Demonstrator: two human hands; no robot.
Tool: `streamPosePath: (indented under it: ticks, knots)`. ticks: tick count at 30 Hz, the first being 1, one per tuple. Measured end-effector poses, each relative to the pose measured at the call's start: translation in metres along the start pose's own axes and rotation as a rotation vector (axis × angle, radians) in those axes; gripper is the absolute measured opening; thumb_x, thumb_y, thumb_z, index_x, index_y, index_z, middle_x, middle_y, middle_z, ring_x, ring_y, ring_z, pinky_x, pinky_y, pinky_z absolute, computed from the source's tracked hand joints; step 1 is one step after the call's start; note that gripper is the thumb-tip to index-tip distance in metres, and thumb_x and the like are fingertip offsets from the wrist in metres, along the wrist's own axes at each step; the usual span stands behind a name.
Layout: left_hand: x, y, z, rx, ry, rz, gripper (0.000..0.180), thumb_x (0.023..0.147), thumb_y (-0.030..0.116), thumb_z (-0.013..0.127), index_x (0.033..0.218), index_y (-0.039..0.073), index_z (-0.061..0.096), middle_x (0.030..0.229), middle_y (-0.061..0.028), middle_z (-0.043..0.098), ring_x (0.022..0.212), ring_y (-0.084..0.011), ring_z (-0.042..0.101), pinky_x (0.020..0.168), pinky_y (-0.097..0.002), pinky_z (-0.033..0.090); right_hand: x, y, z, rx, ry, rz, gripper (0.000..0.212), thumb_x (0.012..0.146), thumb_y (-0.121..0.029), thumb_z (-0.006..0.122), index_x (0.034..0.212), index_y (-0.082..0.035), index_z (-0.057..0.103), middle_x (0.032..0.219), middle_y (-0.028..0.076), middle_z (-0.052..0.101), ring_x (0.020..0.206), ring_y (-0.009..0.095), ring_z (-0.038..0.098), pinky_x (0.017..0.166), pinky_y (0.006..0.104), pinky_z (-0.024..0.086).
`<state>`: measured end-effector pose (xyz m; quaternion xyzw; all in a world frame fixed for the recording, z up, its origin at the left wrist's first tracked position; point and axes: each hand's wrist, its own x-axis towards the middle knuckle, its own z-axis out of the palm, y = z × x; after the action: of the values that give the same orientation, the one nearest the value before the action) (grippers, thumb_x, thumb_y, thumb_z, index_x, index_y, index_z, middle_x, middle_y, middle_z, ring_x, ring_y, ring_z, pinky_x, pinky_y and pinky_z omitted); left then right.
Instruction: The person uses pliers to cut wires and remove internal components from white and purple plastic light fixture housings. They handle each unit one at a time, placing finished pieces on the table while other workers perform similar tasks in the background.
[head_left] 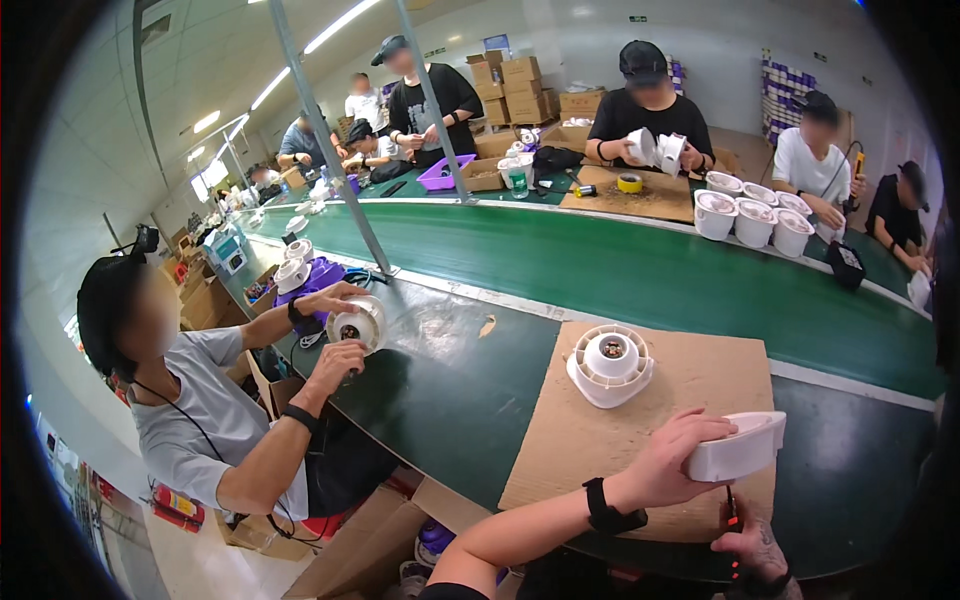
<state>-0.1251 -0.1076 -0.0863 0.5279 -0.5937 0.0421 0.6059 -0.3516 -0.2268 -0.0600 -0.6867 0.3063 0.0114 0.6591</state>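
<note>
My left hand (680, 455), with a black band on its wrist, grips a white plastic housing (740, 450) and keeps it tilted above the cardboard sheet's right edge. Just below it, my right hand (752, 548) is closed around a slim red-and-black screwdriver (735, 522), whose upper end points up at the housing's underside. Whether its tip touches the housing is hidden. Farther back on the cardboard sheet (540, 450) stands a white round motor unit (611, 365) with a ribbed ring and a metallic centre, apart from both hands.
A green conveyor belt (540, 255) runs beyond my bench. At my left, a co-worker (215, 400) works on a similar white part (357, 325). White tubs (755, 222) stand across the belt near other workers. Open cardboard boxes (365, 545) sit below the bench's left edge.
</note>
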Motion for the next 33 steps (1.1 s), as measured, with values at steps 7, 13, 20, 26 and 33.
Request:
streamPosePath:
  ticks: [7, 13, 20, 26, 33]
  knots:
    - [0.005, 0.002, -0.003, 0.043, 0.119, 0.142, 0.072, 0.073, 0.013, 0.095, 0.134, 0.01, 0.059, 0.133, -0.0103, 0.072, 0.126, -0.0336, 0.068, 0.115, -0.0619, 0.043, 0.045, 0.052, 0.009, 1.096, -0.866, 0.016, 0.048, 0.063, -0.034, 0.066, 0.099, -0.003, 0.056, 0.086, 0.006, 0.048, 0.08, 0.023, 0.046, 0.083, 0.0455, 0.039]
    - [0.014, 0.01, -0.01, 0.062, 0.198, -0.01, 0.068, 0.074, 0.014, 0.094, 0.133, 0.009, 0.061, 0.129, -0.0101, 0.073, 0.125, -0.0341, 0.067, 0.114, -0.0588, 0.044, 0.032, 0.03, -0.003, 0.431, -0.336, 0.07, 0.043, 0.069, -0.031, 0.063, 0.102, -0.004, 0.055, 0.081, 0.002, 0.046, 0.077, 0.021, 0.048, 0.078, 0.0378, 0.041]
    - [0.01, 0.0, -0.013, 0.176, 0.104, -0.067, 0.063, 0.076, 0.018, 0.094, 0.131, 0.004, 0.067, 0.118, -0.0144, 0.074, 0.108, -0.0346, 0.072, 0.103, -0.0475, 0.054, 0.028, 0.022, 0.004, 0.615, -0.391, 0.159, 0.045, 0.072, -0.026, 0.063, 0.109, -0.001, 0.061, 0.091, 0.006, 0.058, 0.083, 0.02, 0.053, 0.08, 0.034, 0.044]
    - [0.01, -0.024, -0.016, -0.029, 0.306, -0.447, 0.049, 0.09, 0.018, 0.086, 0.13, -0.004, 0.067, 0.115, -0.0142, 0.076, 0.102, -0.0173, 0.073, 0.087, -0.0318, 0.06, 0.03, 0.02, -0.007, 0.406, -0.608, 0.124, 0.047, 0.071, -0.021, 0.073, 0.113, -0.003, 0.061, 0.094, 0.003, 0.058, 0.088, 0.02, 0.054, 0.09, 0.0334, 0.044]
    - [0.021, -0.049, -0.029, -0.666, 0.473, -0.949, 0.043, 0.1, 0.017, 0.077, 0.133, -0.007, 0.066, 0.115, -0.0111, 0.077, 0.097, -0.0132, 0.074, 0.08, -0.0264, 0.06, 0.015, -0.086, -0.043, -1.272, 0.109, -0.648, 0.05, 0.069, -0.04, 0.082, 0.091, -0.003, 0.056, 0.085, 0.013, 0.058, 0.087, 0.031, 0.059, 0.078, 0.0421, 0.044]
